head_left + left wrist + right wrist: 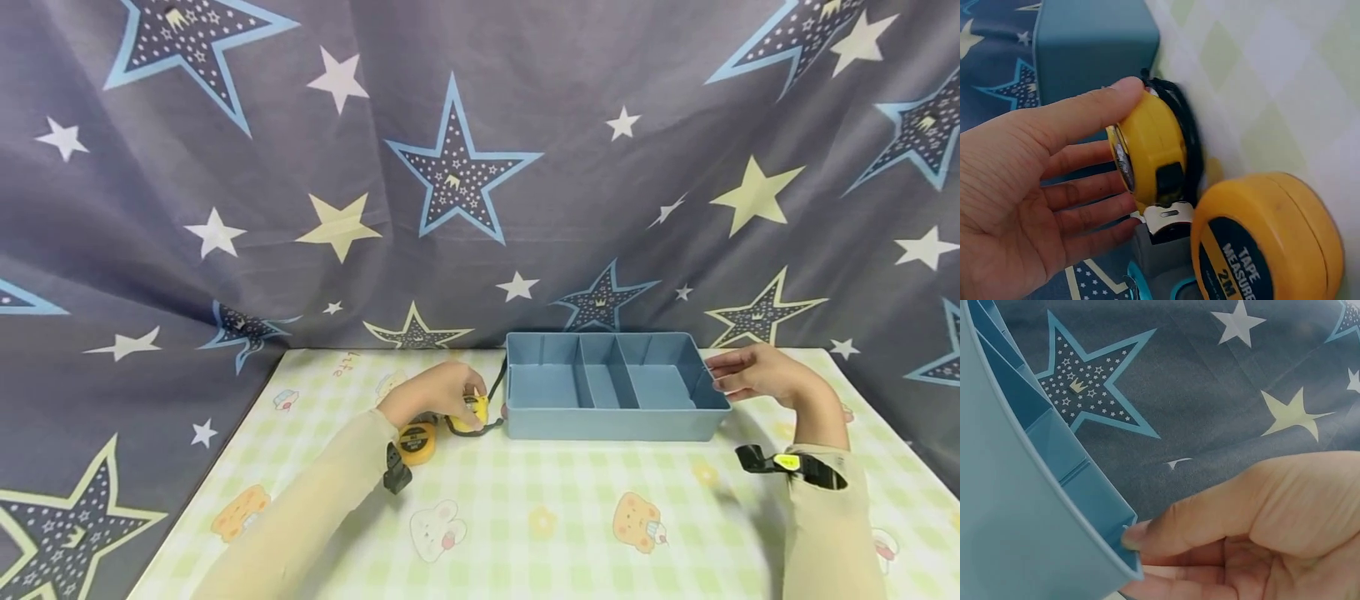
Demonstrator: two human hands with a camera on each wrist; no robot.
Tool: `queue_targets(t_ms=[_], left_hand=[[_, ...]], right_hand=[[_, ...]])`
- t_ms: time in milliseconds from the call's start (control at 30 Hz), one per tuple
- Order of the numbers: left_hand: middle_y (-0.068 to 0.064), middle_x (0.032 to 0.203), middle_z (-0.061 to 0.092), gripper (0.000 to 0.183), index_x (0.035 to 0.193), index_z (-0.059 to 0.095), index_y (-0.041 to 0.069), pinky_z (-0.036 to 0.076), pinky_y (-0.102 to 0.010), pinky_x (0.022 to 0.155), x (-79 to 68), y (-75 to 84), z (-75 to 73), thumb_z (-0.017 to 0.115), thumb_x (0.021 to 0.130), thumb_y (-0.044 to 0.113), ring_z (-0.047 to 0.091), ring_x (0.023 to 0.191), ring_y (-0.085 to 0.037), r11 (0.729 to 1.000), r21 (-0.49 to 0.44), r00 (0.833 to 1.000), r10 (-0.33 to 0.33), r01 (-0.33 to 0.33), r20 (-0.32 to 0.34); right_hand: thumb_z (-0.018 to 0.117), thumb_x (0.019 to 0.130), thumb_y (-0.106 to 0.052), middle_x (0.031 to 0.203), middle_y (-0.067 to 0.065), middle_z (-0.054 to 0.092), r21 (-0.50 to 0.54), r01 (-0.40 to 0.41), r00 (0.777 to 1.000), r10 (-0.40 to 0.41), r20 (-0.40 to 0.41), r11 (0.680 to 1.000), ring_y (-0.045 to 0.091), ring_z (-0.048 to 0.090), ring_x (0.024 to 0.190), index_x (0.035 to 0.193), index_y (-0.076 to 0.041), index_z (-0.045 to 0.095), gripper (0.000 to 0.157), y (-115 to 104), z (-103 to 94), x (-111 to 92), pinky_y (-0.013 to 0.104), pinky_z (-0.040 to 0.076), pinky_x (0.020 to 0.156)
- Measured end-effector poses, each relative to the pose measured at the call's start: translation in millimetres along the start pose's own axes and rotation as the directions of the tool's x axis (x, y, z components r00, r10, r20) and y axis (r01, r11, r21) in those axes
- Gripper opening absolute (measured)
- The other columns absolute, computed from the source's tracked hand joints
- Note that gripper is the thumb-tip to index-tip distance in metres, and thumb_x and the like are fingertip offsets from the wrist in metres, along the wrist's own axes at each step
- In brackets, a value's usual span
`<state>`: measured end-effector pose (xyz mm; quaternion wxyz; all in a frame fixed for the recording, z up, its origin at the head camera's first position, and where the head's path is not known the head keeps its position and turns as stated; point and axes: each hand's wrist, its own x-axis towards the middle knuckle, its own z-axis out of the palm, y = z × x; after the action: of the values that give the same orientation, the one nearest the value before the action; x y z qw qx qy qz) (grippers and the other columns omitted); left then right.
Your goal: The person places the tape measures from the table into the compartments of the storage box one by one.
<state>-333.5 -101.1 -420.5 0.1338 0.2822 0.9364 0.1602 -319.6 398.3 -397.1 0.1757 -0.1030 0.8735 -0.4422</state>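
Blue box blocks left grip rightward; tabletop in front passable.

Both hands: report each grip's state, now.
Left hand: closed, holding the corded yellow tape measure.
Right hand: closed, pinching the blue divided box at its end.

Back: grey-blue cloth with folds, printed with blue, white, yellow stars | Surface: green-white checks, cartoon pictures | Light: soft
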Motion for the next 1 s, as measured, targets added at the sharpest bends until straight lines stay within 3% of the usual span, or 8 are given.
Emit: queue_targets(t_ms=[300, 500, 800, 1000], left_hand=[[-0.007, 0.115, 0.074, 0.052, 0.116, 0.075, 0.01, 0.056, -0.04, 0.096, 3.1, 4.0, 6.4, 0.095, 0.07, 0.027, 0.068, 0.108, -0.024, 0.998, 0.066, 0.999, 0.011, -0.014, 0.045], [-0.009, 0.118, 0.074, 0.051, 0.116, 0.075, 0.007, 0.055, -0.041, 0.099, 0.5, 2.6, 5.6, 0.094, 0.07, 0.02, 0.068, 0.112, -0.027, 0.999, 0.041, 0.995, -0.004, 0.0, 0.101], [-0.009, 0.113, 0.075, 0.046, 0.11, 0.076, 0.005, 0.057, -0.039, 0.094, 10.1, 1.1, -4.7, 0.093, 0.068, 0.014, 0.069, 0.104, -0.025, 0.995, 0.091, 0.995, 0.04, -0.048, 0.089], [-0.01, 0.12, 0.073, 0.05, 0.116, 0.075, 0.005, 0.057, -0.038, 0.095, 16.6, 5.1, -14.8, 0.092, 0.07, 0.015, 0.068, 0.109, -0.026, 0.993, 0.105, 0.995, 0.039, -0.049, 0.09]], right_hand=[[0.065, 0.094, 0.001, 0.14, 0.039, 0.051, 0.014, -0.006, 1.0, 0.006, 0.022, 1.0, -0.002, 0.067, 0.094, 0.141, 0.025, 0.039, 0.059, 2, 0.4, 2, 0.033, 0.061, 0.085], [0.065, 0.093, 0.001, 0.137, 0.039, 0.055, 0.016, -0.003, 0.999, 0.003, 0.036, 1.0, -0.001, 0.067, 0.094, 0.14, 0.025, 0.039, 0.058, 1, 3.2, 3, 0.036, 0.061, 0.087], [0.065, 0.094, 0.001, 0.144, 0.04, 0.046, -0.027, -0.008, 1.0, 0.008, 0.009, 1.0, 0.001, 0.069, 0.094, 0.14, 0.024, 0.04, 0.058, -2, 2.1, 1, 0.037, 0.062, 0.086], [0.065, 0.094, 0.002, 0.144, 0.041, 0.045, -0.041, -0.015, 1.0, 0.014, -0.003, 0.999, -0.001, 0.068, 0.093, 0.14, 0.025, 0.04, 0.057, -2, 0.9, 1, 0.035, 0.062, 0.085]])
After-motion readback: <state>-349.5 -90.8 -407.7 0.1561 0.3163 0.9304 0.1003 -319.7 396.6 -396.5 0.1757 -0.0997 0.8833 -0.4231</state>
